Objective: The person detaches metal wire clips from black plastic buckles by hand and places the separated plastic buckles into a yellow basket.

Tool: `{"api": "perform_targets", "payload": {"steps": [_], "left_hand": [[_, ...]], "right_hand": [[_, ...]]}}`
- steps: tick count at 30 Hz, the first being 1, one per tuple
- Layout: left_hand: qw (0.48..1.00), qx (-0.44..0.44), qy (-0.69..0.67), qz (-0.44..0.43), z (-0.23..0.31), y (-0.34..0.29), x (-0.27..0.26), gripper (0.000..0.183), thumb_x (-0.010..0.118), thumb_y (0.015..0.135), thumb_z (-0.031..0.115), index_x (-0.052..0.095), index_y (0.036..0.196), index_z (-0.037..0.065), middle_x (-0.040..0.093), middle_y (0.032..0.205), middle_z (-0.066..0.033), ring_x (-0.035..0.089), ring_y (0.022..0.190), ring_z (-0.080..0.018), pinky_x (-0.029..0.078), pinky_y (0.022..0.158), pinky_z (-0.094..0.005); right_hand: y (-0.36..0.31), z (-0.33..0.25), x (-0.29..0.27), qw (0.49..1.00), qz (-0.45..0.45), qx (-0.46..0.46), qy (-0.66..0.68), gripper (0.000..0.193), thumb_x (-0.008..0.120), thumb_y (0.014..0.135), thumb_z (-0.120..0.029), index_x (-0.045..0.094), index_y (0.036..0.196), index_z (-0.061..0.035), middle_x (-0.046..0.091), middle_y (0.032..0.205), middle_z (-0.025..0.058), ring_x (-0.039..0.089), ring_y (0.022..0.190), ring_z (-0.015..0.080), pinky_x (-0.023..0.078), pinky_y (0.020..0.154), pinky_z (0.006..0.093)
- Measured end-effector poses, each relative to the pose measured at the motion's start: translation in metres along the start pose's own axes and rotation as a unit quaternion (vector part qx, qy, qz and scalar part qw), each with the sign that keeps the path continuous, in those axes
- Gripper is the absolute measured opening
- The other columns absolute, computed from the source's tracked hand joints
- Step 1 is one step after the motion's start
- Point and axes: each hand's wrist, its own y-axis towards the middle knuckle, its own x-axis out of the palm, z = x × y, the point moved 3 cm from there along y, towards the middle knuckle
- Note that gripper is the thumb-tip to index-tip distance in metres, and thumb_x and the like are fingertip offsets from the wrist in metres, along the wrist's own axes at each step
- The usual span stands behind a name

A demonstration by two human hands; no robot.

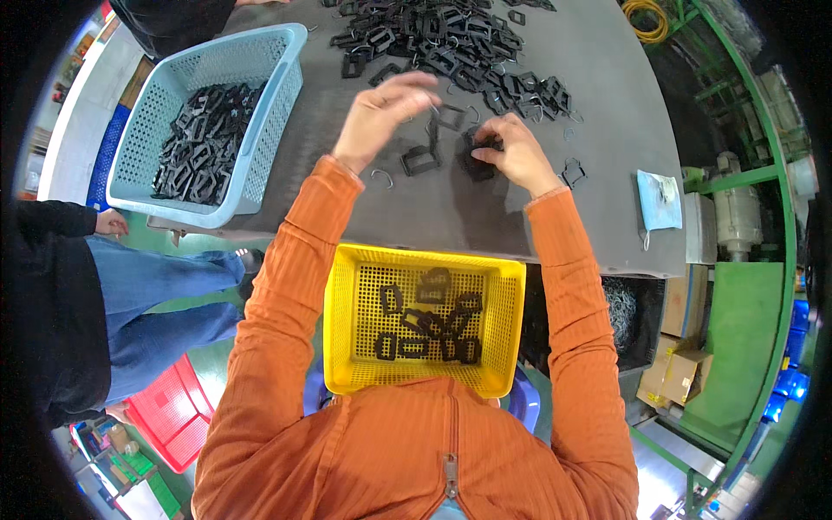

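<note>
One hand [518, 154], the right, pinches black frames [476, 166]; left hand [378, 114] half-open.

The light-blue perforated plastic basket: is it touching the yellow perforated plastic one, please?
Apart: in the head view, grey tabletop and the orange left sleeve lie between the light-blue basket and yellow basket.

Black frames [444, 61]: matt plastic | yellow basket [508, 334]: plastic (rather glossy) | sleeves [295, 238]: ribbed cloth | tabletop [611, 139]: smooth, dull
</note>
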Motion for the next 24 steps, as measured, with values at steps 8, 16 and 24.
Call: {"api": "perform_targets", "payload": {"steps": [8,16,24], "left_hand": [[0.920,-0.095,-0.351,0.146,-0.025,0.000,-0.002,0.035,0.051,0.093,0.036,0.056,0.115,0.010,0.054,0.126,-0.0004,0.050,0.114,-0.0185,0.039,0.089,-0.0324],[0.849,-0.164,-0.460,0.201,-0.047,-0.003,0.004,0.016,0.054,0.092,0.027,0.064,0.091,0.015,0.056,0.123,0.0000,0.041,0.126,-0.0216,0.030,0.102,-0.0406],[0.872,0.197,0.376,0.245,-0.006,-0.003,0.015,0.010,0.067,0.081,0.015,0.072,0.084,0.007,0.062,0.082,-0.0039,0.055,0.075,-0.0150,0.044,0.069,-0.0243]], "right_hand": [[-0.005,-0.001,0.003,0.999,0.035,-0.021,-0.006,0.042,0.075,0.067,-0.022,0.062,0.103,-0.0065,0.057,0.094,0.0127,0.052,0.098,0.0300,0.043,0.085,0.0392],[-0.035,-0.026,-0.007,0.982,0.029,0.040,0.180,0.025,0.071,0.073,-0.013,0.057,0.090,-0.0008,0.062,0.083,0.0101,0.059,0.078,0.0224,0.045,0.073,0.0319],[-0.054,-0.008,-0.007,0.946,0.186,0.056,0.258,0.018,0.068,0.078,-0.007,0.058,0.092,-0.0016,0.063,0.082,0.0039,0.059,0.076,0.0108,0.047,0.068,0.0246]]}}
